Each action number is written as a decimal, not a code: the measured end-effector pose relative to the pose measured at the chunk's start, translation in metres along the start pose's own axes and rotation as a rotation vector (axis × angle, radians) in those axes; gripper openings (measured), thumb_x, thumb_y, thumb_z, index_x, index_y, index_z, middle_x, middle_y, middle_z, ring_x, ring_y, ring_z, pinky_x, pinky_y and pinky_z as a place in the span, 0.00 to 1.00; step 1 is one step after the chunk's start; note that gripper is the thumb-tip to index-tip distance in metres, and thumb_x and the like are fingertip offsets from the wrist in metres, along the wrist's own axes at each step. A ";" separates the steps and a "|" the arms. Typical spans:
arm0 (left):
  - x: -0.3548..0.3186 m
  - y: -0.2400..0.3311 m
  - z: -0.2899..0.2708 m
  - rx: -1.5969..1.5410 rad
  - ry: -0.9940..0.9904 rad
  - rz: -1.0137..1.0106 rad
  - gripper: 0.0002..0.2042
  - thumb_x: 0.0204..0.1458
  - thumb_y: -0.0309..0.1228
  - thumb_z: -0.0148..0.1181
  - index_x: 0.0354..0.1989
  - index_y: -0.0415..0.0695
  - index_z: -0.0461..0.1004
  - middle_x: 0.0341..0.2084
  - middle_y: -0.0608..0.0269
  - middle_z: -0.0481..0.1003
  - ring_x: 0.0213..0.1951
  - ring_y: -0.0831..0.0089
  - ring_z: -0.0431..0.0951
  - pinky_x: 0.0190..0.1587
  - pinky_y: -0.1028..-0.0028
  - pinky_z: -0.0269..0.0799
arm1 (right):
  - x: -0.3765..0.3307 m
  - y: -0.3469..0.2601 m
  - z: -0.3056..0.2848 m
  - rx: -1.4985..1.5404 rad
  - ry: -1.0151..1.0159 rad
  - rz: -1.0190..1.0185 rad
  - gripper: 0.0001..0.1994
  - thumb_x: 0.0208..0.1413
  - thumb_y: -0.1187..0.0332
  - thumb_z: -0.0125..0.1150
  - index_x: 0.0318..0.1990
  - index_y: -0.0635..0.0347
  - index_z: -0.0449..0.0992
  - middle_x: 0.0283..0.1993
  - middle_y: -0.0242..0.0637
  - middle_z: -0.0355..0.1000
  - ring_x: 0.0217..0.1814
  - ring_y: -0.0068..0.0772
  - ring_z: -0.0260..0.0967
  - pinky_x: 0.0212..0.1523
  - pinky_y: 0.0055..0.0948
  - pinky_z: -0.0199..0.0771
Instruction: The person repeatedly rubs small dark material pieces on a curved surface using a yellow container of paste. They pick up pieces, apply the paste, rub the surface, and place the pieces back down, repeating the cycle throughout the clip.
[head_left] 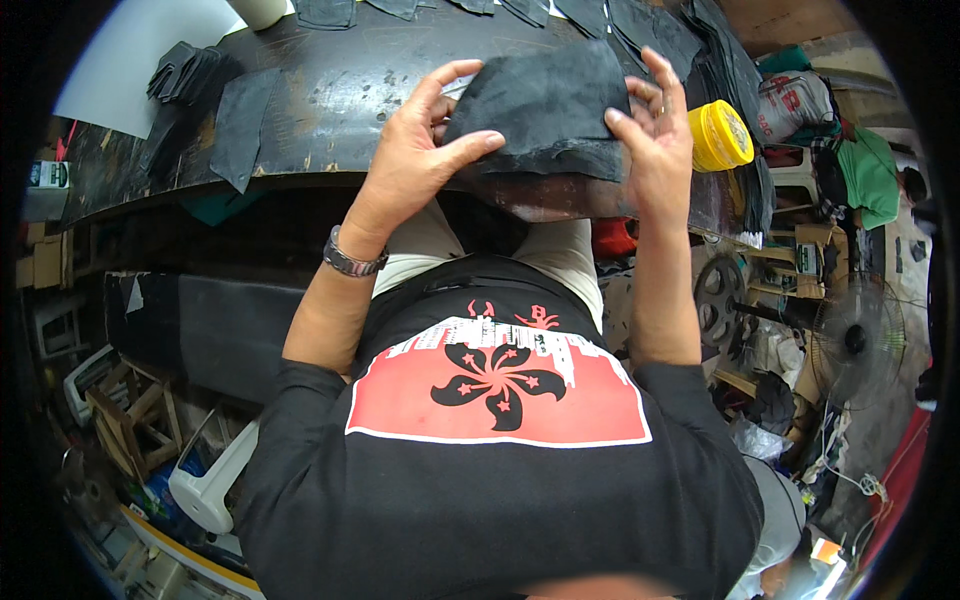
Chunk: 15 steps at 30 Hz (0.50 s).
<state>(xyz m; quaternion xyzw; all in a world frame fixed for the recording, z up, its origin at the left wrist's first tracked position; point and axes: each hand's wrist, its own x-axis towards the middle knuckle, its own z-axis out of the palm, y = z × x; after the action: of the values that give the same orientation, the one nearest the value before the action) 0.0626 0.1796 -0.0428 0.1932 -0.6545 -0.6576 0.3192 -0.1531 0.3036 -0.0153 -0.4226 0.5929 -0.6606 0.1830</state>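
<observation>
Top centre of frame: black leather piece (548,105), rounded shape w/ ragged lower edge, held up just above the near edge of the dark worn workbench (330,100). Left hand (420,150) grips its left side, thumb pressed flat along the lower edge, index finger curled over the top corner. Right hand (655,135) pinches the right edge betw. thumb & fingers; remaining fingers spread upward, loose. Both hands grasping the same piece, one per side. Steel wristwatch (352,258) on the left wrist.

Containers: yellow round tin (720,135) lies on its side at upper right, just beside the right hand, lid on, so contents can't be seen. White cup-like cylinder (260,10) at top edge, upper left of centre; only its base shows, inside not visible.

Other stuff on bench: row of flat black cut pieces (440,8) along the far edge, a taller stack of black sheets (725,60) upper right behind the tin, a bundle of small black pieces (185,70) upper left on a pale sheet (130,50), and one long black strip (240,125) hanging over the near edge.

Right of frame: floor fan (855,335) and green cloth (870,175) amid clutter. Lower left: wooden frame bits (135,420), white plastic object (210,485); what it is, can't tell.
</observation>
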 end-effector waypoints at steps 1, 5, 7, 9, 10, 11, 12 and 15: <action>-0.001 0.000 0.004 0.144 -0.022 -0.033 0.32 0.53 0.24 0.72 0.68 0.45 0.66 0.47 0.59 0.79 0.45 0.79 0.79 0.48 0.80 0.75 | -0.010 0.006 -0.008 -0.079 -0.010 -0.005 0.36 0.51 0.83 0.61 0.71 0.56 0.63 0.55 0.40 0.65 0.50 0.26 0.68 0.55 0.23 0.72; -0.001 -0.006 0.024 0.457 -0.018 0.090 0.26 0.52 0.31 0.72 0.60 0.46 0.73 0.46 0.50 0.80 0.43 0.64 0.82 0.47 0.70 0.77 | -0.040 0.024 -0.028 -0.318 0.031 0.028 0.35 0.51 0.82 0.62 0.69 0.53 0.66 0.52 0.32 0.67 0.46 0.22 0.65 0.48 0.23 0.69; 0.001 -0.010 0.030 0.565 0.003 0.204 0.22 0.52 0.32 0.71 0.56 0.43 0.76 0.49 0.50 0.80 0.48 0.54 0.81 0.52 0.66 0.76 | -0.045 0.032 -0.033 -0.342 0.031 0.036 0.35 0.51 0.82 0.62 0.69 0.53 0.67 0.52 0.32 0.67 0.45 0.22 0.64 0.47 0.23 0.69; 0.002 -0.012 0.031 0.632 0.009 0.233 0.22 0.53 0.31 0.71 0.56 0.41 0.76 0.49 0.50 0.80 0.50 0.53 0.81 0.53 0.66 0.76 | -0.047 0.038 -0.034 -0.334 0.027 0.053 0.34 0.50 0.81 0.63 0.68 0.53 0.68 0.52 0.32 0.67 0.45 0.23 0.63 0.48 0.22 0.68; 0.002 -0.012 0.031 0.669 0.013 0.239 0.22 0.53 0.31 0.70 0.56 0.41 0.76 0.50 0.50 0.80 0.51 0.53 0.81 0.54 0.66 0.75 | -0.047 0.040 -0.034 -0.355 0.022 0.039 0.34 0.50 0.81 0.63 0.68 0.53 0.68 0.52 0.32 0.66 0.45 0.23 0.63 0.48 0.23 0.68; 0.002 -0.012 0.031 0.639 0.006 0.237 0.21 0.53 0.30 0.70 0.56 0.41 0.76 0.50 0.50 0.80 0.51 0.54 0.81 0.54 0.67 0.75 | -0.048 0.042 -0.032 -0.377 0.015 0.026 0.34 0.50 0.81 0.64 0.68 0.53 0.68 0.52 0.33 0.66 0.45 0.23 0.63 0.48 0.23 0.68; 0.002 -0.011 0.029 0.609 0.000 0.236 0.21 0.53 0.30 0.70 0.56 0.41 0.76 0.50 0.51 0.80 0.51 0.56 0.81 0.55 0.68 0.75 | -0.048 0.043 -0.031 -0.396 0.000 0.006 0.34 0.50 0.81 0.64 0.68 0.54 0.68 0.52 0.33 0.66 0.44 0.23 0.63 0.48 0.23 0.68; 0.000 -0.007 0.029 0.458 -0.043 0.173 0.21 0.53 0.28 0.69 0.56 0.42 0.76 0.49 0.53 0.80 0.49 0.61 0.81 0.55 0.69 0.74 | -0.048 0.042 -0.029 -0.398 0.012 0.029 0.34 0.49 0.79 0.67 0.67 0.54 0.69 0.53 0.35 0.67 0.45 0.25 0.64 0.49 0.26 0.70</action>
<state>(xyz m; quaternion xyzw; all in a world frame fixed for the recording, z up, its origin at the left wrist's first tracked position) 0.0423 0.2004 -0.0476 0.1898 -0.8072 -0.4663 0.3082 -0.1585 0.3479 -0.0694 -0.4381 0.7187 -0.5303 0.1019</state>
